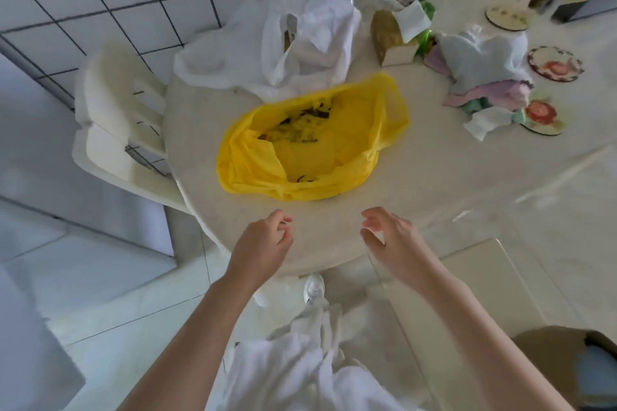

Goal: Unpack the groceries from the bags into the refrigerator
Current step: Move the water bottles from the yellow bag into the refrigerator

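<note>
1. Yellow bag (312, 140): one, lying slumped and open-mouthed at the centre of the round table (417, 183); flattened, dark print showing through, contents impossible to tell.
2. White bag (290, 47): one, at 11 o'clock from the yellow bag, touching its far edge; handle loop open, something brownish glimpsed inside, not identifiable.
3. Pile of folded cloths (487, 77): one heap, pale blue, pink and green, at 2 o'clock from the yellow bag, well apart.
4. White plastic chair (117, 117): one, at 9 o'clock, tucked against the table edge.
5. Tissue box (390, 37): one, at 1 o'clock, white tissue sticking out of its top.
6. Round coasters (556, 67): three counted, along the cloth pile's right side.
7. Left hand (263, 243): at 6 o'clock below the yellow bag, fingers loosely curled, holding nothing, clear of the bag.
8. Right hand (394, 237): at 5 o'clock, fingers loosely bent and spread, holding nothing.
</note>
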A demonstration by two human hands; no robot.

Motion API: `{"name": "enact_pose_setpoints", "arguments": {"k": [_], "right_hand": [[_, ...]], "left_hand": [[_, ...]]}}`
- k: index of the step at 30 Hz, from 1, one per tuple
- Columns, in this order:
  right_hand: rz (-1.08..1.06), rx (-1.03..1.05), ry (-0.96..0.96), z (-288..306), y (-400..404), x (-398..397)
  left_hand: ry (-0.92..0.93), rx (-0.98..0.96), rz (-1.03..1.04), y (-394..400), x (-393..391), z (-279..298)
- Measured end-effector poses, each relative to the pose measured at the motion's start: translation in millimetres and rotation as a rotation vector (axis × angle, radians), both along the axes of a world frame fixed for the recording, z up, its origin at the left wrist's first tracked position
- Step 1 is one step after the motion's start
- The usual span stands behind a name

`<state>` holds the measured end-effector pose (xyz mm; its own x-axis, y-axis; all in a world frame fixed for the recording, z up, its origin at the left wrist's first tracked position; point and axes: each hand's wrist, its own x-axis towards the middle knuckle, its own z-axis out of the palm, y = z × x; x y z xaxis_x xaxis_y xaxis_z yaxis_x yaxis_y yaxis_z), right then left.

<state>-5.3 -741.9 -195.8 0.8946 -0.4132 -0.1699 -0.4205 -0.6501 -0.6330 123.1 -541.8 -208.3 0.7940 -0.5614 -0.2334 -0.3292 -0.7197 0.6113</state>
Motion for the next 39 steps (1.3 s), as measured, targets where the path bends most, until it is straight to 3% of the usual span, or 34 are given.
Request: {"name": "enact_pose_setpoints", "arguments": {"k": [19,27,35,39], "right_hand": [[0.332,-0.082,-0.017,17.7,-89.0,240.4],[0.452,-0.173,-0.101,43.2,-147.4,345.1],[0.479,-0.234,-0.158,46.2,-193.5,432.4],[0.501,-0.429,-0.119,43.2,-196.3,458.8]], "left_hand": [[-0.076,-0.123,0.133,-105.8,216.0,8.5],[-0.119,-0.143,0.35,-176.1,302.0,13.1],[0.058,-0.061,0.538,-235.5,348.8,-3.3],[0.173,0.004,0.669,-249.0,356.7,-2.9]]}}
